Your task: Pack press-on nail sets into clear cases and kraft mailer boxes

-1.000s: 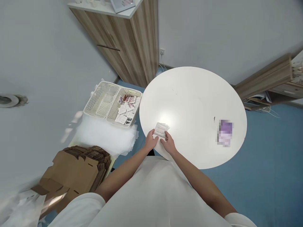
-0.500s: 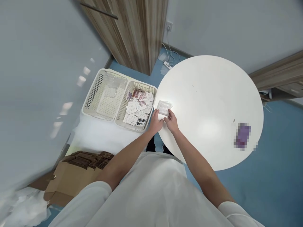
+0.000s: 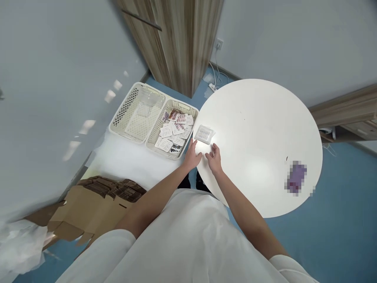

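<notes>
A small clear packet with pale contents [image 3: 204, 134] lies flat near the left edge of the round white table [image 3: 259, 118]. Just below its left side is my left hand [image 3: 192, 156], fingers apart and holding nothing. My right hand [image 3: 214, 157] is below the packet's right side, also empty with its fingers apart. Neither hand appears to touch the packet. Left of the hands, a cream basket [image 3: 150, 146] holds several printed cards [image 3: 165, 131], some with coloured nail-like pieces.
Another cream basket [image 3: 116, 127] at the left holds clear plastic boxes [image 3: 144, 109]. An open carton [image 3: 79, 208] with folded brown cardboard stands lower left. A pixelated purple object [image 3: 297, 177] lies on the table's right side. A wooden cabinet [image 3: 182, 47] stands behind.
Both hands have let go of the packet and drawn back slightly towards my body, leaving it on the table. The whole view has shifted a little.
</notes>
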`<state>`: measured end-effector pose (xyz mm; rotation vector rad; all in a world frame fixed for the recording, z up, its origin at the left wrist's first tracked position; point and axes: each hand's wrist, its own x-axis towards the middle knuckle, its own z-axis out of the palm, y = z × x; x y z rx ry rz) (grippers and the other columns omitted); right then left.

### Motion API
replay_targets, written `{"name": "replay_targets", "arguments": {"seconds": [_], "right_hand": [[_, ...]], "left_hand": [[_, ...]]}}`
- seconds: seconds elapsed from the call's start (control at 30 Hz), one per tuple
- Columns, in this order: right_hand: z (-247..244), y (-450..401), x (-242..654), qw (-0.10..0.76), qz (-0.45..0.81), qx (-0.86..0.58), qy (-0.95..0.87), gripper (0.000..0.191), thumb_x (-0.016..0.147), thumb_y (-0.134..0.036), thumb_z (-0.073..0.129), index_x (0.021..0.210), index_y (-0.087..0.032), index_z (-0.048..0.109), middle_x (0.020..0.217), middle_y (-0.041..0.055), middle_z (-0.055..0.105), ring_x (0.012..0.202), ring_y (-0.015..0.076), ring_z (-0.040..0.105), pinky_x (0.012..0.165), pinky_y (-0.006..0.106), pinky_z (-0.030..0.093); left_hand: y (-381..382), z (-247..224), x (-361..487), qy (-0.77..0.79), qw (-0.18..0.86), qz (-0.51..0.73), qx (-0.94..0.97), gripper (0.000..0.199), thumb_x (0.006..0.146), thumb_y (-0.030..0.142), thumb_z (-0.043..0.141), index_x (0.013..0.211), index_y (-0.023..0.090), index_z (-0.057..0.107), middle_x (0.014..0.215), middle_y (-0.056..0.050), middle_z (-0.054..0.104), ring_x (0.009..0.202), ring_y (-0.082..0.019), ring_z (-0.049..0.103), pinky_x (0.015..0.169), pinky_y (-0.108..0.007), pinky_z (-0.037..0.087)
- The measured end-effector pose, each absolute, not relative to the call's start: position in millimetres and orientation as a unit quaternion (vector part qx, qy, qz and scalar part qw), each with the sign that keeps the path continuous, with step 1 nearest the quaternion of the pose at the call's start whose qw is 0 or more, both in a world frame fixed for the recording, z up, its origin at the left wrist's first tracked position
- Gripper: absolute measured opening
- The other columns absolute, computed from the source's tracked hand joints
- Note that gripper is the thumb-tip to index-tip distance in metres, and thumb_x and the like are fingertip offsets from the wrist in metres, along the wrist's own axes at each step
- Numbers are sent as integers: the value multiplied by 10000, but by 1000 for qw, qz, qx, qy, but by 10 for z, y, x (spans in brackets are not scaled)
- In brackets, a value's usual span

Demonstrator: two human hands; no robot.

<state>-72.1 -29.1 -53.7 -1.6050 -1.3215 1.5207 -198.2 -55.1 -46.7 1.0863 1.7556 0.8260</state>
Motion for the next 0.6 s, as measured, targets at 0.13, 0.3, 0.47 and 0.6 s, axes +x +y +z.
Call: {"name": "replay_targets", "arguments": {"seconds": [0.13, 0.3, 0.47, 0.6], "right_hand": [[-409, -508, -457, 237, 582, -607, -487, 596, 703, -280, 494, 1269, -249, 310, 1367, 58, 313, 1227, 201, 338, 982, 371, 343], [-378, -729, -155, 219, 593, -597, -495, 514, 696, -301, 483, 1197, -226, 399, 1276, 83, 424, 1043, 201, 492, 874, 357, 424], [-446, -930, -84, 198, 621, -556, -516, 471, 680, -290, 477, 1141, -200, 453, 1163, 92, 519, 823, 163, 563, 805, 348, 449], [-443, -1072, -146, 180, 656, -506, -530, 369, 682, -288, 482, 1034, -183, 520, 1029, 86, 586, 752, 156, 577, 745, 337, 470]], "left_hand": [[-817, -428, -1839, 718, 435, 347, 418, 535, 757, 216, 498, 1271, 188, 353, 1438, -91, 158, 1282, -236, 254, 1003, -374, 316], [-1239, -441, -1632, 736, 418, 360, 392, 408, 763, 235, 492, 1168, 193, 467, 1373, -92, 306, 1246, -218, 326, 1002, -369, 317], [-1664, -332, -1562, 770, 409, 359, 333, 325, 762, 249, 497, 1084, 214, 525, 1308, -76, 402, 1196, -208, 396, 959, -356, 369], [-1890, -236, -1631, 785, 400, 374, 292, 325, 766, 255, 494, 1086, 202, 524, 1224, -80, 493, 1133, -202, 465, 905, -340, 422]]}}
